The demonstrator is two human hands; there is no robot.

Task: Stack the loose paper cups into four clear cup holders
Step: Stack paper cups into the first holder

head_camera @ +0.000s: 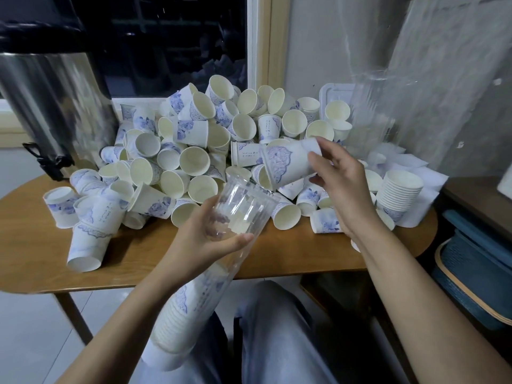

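Both engaged | left grip point(199, 239) clasps ribbed clear holder point(245, 202) | right grip point(342, 184) pinches blue-printed paper cup point(288, 162)

Indoor room, home or staff tea corner; cannot tell which. Wooden bench point(277, 253) against dark window point(166, 37), steel urn point(55, 106) with black tap, heap of paper cups point(194, 159), pale tiled floor point(27, 328), grey wall point(443, 51), teal basket point(471, 273) beside.
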